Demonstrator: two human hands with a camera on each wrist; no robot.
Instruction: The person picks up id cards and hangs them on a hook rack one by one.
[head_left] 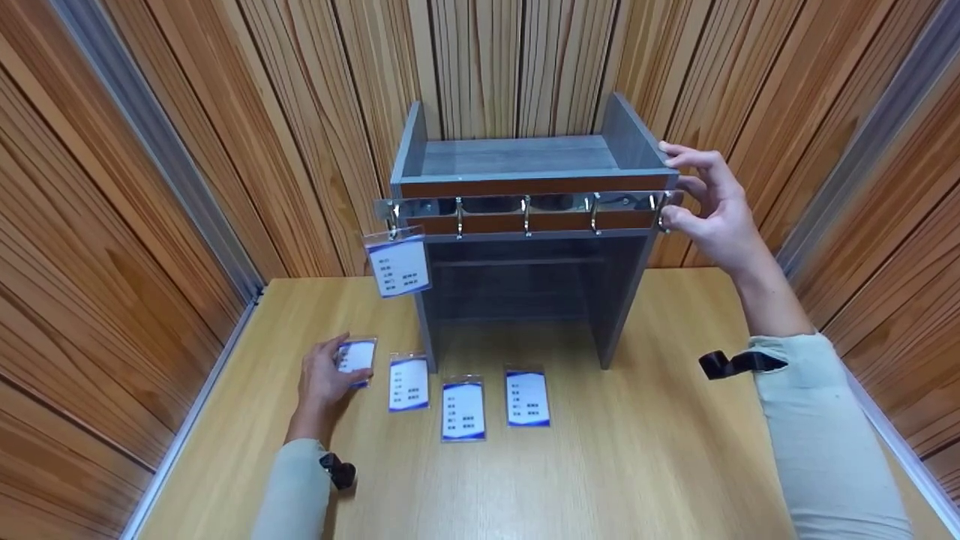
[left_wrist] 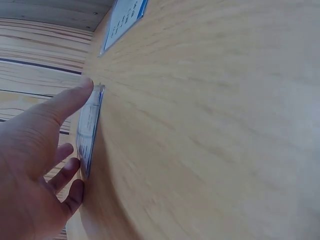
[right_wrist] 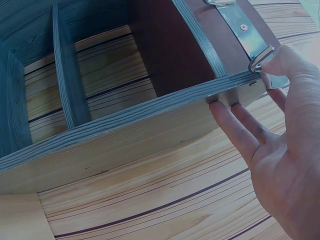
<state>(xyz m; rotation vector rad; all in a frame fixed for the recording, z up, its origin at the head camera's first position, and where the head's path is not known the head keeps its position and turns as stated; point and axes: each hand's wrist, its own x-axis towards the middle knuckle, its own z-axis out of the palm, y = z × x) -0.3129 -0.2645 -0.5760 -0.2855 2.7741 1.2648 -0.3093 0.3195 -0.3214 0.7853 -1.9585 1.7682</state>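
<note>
My left hand (head_left: 321,381) spans a clear-sleeved badge card (head_left: 358,355) at the table's left, its thumb at one edge and fingertips at the opposite edge. The same card (left_wrist: 89,127) appears nearly edge-on in the left wrist view. My right hand (head_left: 721,214) holds the right end of a metal hook rail (head_left: 491,204) fixed across the front of a grey shelf (head_left: 517,154). In the right wrist view, the thumb rests by the end hook (right_wrist: 260,59) and two fingertips touch the side panel (right_wrist: 150,120). Another badge (head_left: 401,264) hangs from the leftmost hook.
Three more badges, a left one (head_left: 409,384), a middle one (head_left: 463,409) and a right one (head_left: 528,397), lie face up before the shelf on the wooden table (head_left: 600,465). Wood-patterned walls (head_left: 315,135) stand behind and at both sides.
</note>
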